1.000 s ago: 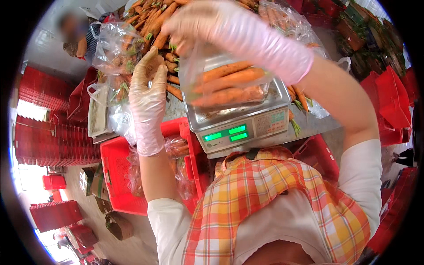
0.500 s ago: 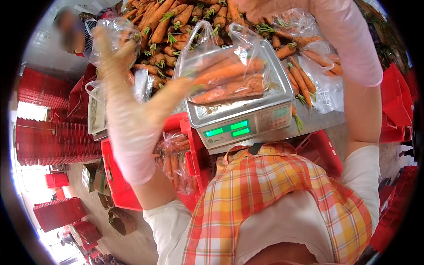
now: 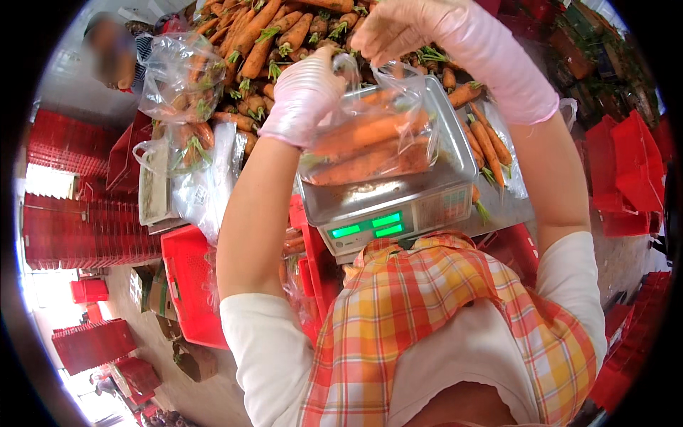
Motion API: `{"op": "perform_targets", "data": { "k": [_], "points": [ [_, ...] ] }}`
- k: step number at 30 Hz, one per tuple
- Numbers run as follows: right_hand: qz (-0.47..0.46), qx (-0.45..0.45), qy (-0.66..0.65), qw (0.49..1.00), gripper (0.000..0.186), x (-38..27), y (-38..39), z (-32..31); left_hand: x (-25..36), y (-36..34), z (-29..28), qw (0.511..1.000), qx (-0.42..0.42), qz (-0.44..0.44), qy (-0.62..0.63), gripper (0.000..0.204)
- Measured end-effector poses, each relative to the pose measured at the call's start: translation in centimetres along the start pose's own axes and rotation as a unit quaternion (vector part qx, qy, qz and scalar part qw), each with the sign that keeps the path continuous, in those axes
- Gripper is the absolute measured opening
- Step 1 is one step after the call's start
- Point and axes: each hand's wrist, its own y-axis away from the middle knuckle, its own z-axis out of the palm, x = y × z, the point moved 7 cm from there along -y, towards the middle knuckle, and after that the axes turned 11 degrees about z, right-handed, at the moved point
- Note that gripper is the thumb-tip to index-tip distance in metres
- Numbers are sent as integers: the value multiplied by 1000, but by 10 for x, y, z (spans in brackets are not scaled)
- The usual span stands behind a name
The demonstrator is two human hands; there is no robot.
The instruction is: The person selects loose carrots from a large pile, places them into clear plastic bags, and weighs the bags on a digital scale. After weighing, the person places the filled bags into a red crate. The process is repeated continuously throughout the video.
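Note:
A clear plastic bag of carrots (image 3: 370, 139) lies on the metal pan (image 3: 455, 171) of a weighing scale (image 3: 395, 219). My gloved left hand (image 3: 309, 92) is closed on the bag's left handle, at the pan's far left corner. Above the bag's other handle is my gloved right hand (image 3: 416, 32), its fingers bent loosely and apart from the thumb; I see nothing held in it. Loose carrots (image 3: 487, 142) lie beside the pan on the right, and a large heap of carrots (image 3: 260, 46) spreads behind the scale.
Another clear bag (image 3: 181, 75) lies left of the heap, above a pale tray (image 3: 156, 185) and plastic bags (image 3: 203, 192). A red crate (image 3: 188, 285) with bagged carrots stands below left. Stacked red crates (image 3: 89, 228) line the left side. A person (image 3: 117, 53) is at the far left.
My left hand has swung right from beside the scale and taken the bag's left handle. My right hand has moved left from the carrots at the right to above the bag.

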Motion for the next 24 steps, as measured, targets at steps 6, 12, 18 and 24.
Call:
{"op": "perform_targets", "data": {
  "k": [6, 12, 18, 24],
  "points": [
    [-96, -57, 207, 972, 23, 56, -30, 23, 7, 52, -35, 648, 97, 84, 751, 52],
    [87, -145, 59, 984, 28, 160, -54, 80, 11, 114, -60, 687, 168, 52, 705, 62],
    [97, -176, 372, 906, 31, 150, -80, 89, 12, 139, -57, 661, 200, 75, 719, 50],
    [137, -269, 443, 844, 61, 136, -77, 82, -23, 137, -55, 692, 257, 49, 672, 44]
  ]
}}
